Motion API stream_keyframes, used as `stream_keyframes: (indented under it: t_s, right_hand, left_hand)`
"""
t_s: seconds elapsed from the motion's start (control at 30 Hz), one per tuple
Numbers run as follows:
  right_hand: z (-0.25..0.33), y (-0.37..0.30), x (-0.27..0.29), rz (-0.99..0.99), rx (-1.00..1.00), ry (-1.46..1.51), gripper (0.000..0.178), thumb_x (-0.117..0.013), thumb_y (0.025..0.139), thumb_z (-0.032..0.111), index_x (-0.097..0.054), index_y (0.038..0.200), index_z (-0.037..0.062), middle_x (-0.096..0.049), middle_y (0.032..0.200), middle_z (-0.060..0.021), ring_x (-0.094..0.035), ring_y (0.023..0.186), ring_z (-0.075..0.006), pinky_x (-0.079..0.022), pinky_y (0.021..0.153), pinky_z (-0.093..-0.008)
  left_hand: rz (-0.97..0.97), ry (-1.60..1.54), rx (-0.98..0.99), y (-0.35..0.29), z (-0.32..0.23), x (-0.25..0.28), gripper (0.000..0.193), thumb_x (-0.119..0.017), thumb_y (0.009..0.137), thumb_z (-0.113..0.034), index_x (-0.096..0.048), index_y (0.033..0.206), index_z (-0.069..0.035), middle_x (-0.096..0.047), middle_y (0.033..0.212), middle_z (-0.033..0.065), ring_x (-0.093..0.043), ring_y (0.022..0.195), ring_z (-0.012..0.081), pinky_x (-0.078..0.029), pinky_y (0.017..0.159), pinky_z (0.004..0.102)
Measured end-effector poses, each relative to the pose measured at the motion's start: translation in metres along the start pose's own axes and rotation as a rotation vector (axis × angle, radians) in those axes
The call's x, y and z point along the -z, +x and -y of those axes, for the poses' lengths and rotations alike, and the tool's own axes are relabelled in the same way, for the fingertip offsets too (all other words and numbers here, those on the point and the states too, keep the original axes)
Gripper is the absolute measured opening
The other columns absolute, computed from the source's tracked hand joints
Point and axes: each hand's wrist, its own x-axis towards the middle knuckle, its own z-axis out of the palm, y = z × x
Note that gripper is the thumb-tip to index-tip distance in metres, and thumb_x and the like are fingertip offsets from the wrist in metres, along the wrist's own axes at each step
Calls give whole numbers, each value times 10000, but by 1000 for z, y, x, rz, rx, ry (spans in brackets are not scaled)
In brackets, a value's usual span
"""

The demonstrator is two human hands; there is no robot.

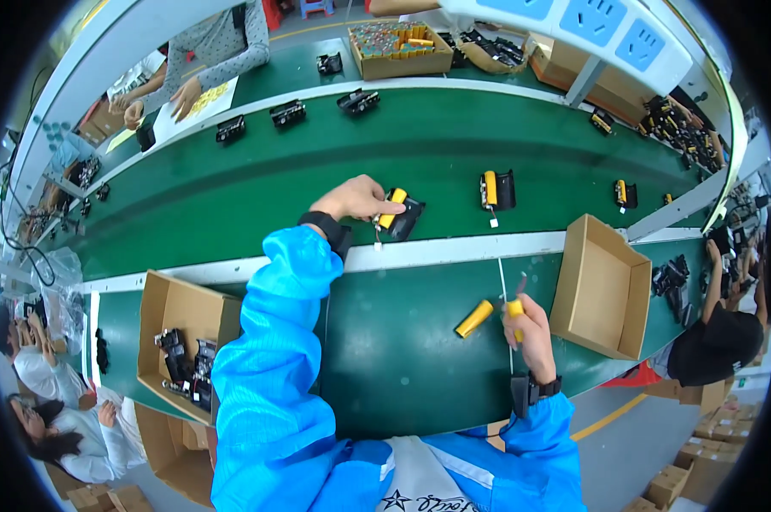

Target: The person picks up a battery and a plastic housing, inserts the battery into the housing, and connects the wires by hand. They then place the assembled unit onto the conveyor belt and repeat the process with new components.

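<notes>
My left hand stretches over the green belt, its fingers closed on a black plastic housing that holds a yellow cylindrical battery. A small white connector hangs at the housing's near side. My right hand is over the worktable, wrapped round a yellow-handled tool with a thin grey tip pointing away from me; its exact kind cannot be made out. Just left of that hand, a loose yellow cylinder lies at a slant on the green table.
Another housing with a yellow battery sits farther right on the belt; several black housings line its far side. Open cardboard boxes stand left, containing black parts, and right. A white power strip hangs above. Co-workers sit around.
</notes>
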Motion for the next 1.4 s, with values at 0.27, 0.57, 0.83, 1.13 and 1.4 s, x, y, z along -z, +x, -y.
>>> stream_keyframes:
  t_s: [0.27, 0.57, 0.83, 1.13, 1.4]
  right_hand:
    - [8, -50, -12, 483, -84, 79, 388, -473, 989, 277, -572, 733, 2, -468, 528, -9, -416, 460, -102, -312, 447, -256]
    - [-7, -72, -55, 205, -183, 279, 241, -397, 946, 58, -593, 1049, -36, -545, 681, -52, -441, 508, -86, -353, 504, -212]
    - [7, -46, -94, 235, -20, 281, 304, -346, 1027, 100, -501, 1256, -26, -599, 766, -102, -416, 485, -98, -328, 422, -226]
    - [-15, -33, -100, 395, 224, 240, 170, -427, 1057, 177, -487, 1125, 33, -649, 782, -119, -519, 519, -124, -411, 497, -228]
    - [-6, -32, -125, 401, 90, 230, 133, -475, 1045, 183, -470, 1080, 55, -712, 908, -149, -592, 586, -128, -434, 514, -227]
  left_hand:
    - [-883, 227, -46, 133, 53, 55, 567, -760, 785, -471, -664, 1183, -79, -655, 1123, 180, -631, 1068, 349, -514, 886, 433]
    - [-727, 210, 22, 128, 48, 78, 469, -745, 786, -417, -681, 1153, -133, -682, 1086, 141, -645, 1035, 355, -511, 884, 439]
    - [-159, 53, -365, -84, 12, 59, 391, -807, 761, -212, -689, 1089, -36, -700, 954, 145, -667, 867, 274, -524, 772, 391]
    - [60, 288, -614, -219, 46, -54, 368, -756, 818, -148, -652, 1162, -67, -672, 989, 129, -617, 969, 366, -516, 792, 423]
    - [-627, 179, 204, -238, 11, -152, 426, -742, 823, -265, -577, 1026, 71, -638, 901, 205, -644, 888, 378, -533, 748, 442]
